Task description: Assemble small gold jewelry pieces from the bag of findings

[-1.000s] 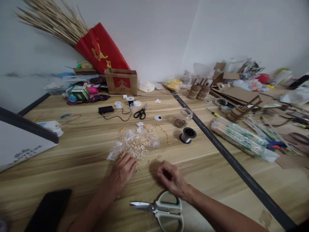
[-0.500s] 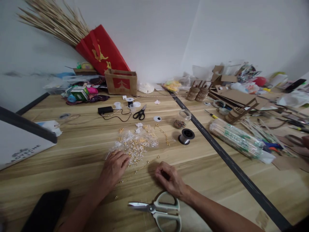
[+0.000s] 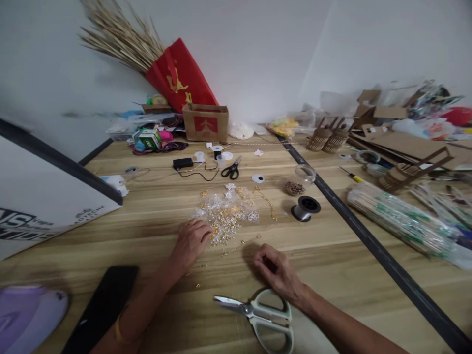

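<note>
Two hands low on table – left hand [image 3: 191,242] fingers spread on charm pile [image 3: 224,219]; right hand [image 3: 276,270] curled, grip unclear.

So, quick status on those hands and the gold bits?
Left hand on the charm pile. Right hand curled beside the gold chain. Scissors lie close by.

Head view, downward (near table [image 3: 332,275])

Soft, even daylight is filling the scene; no glare. Hands are casting faint shadows on the wooden table [image 3: 147,221]. Wide-angle distortion is bending the edges. Right-side clutter and the lower-left corner are blurring.
</note>
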The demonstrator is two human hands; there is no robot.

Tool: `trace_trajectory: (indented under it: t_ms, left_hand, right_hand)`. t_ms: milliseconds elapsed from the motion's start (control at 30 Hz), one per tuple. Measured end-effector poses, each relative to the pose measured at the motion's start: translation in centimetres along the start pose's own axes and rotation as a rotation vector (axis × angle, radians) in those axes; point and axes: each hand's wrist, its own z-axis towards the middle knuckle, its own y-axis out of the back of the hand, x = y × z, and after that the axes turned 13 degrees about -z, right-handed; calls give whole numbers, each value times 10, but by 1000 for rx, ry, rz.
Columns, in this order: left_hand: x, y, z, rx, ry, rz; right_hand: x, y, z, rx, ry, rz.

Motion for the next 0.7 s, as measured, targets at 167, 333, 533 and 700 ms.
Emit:
trace_trajectory:
  t_ms: [167, 333, 533, 700]
  left_hand:
    - [-3, 3, -1, 58, 12, 4]
    - [-6, 3, -2, 83, 22, 45]
    - [-7, 2, -3, 120, 10, 87]
    - [-8, -1, -2, 132, 7, 116]
  right_hand:
    - [-3, -2, -1, 2, 15, 12]
    - [-3, -2, -1, 6, 11, 7]
    - [-4, -2, -1, 24, -5, 7]
    - [-4, -2, -1, 22, 0, -4]
